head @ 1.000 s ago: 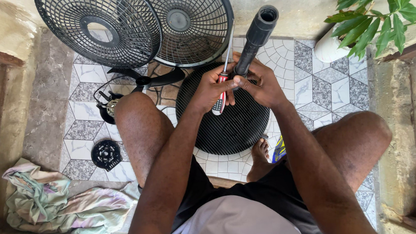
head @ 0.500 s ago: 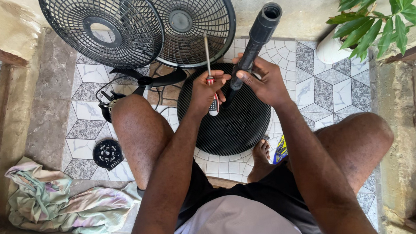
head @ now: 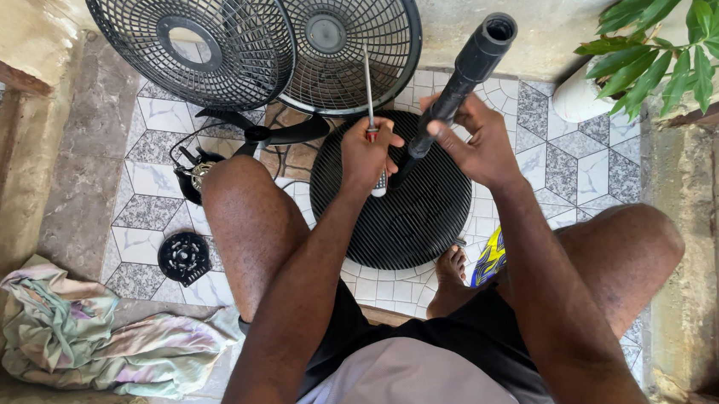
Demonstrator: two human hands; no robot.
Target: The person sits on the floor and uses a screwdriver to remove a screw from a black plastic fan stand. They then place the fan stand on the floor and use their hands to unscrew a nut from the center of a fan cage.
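The left hand (head: 370, 154) grips a screwdriver (head: 369, 99), shaft pointing to 12 o'clock. At its 3 o'clock, the right hand (head: 476, 143) clasps the black pole (head: 461, 83), angled toward 1 o'clock above the round base (head: 395, 216). Two fan grilles (head: 261, 39) lean at 11 o'clock.

I count two fan grilles (head: 193, 44) leaning against the wall, one round fan base (head: 394, 208), one black pole (head: 461, 83), one screwdriver (head: 369, 99), one crumpled cloth (head: 88, 334), one small black cap (head: 184, 258), perhaps one motor (head: 195, 176).
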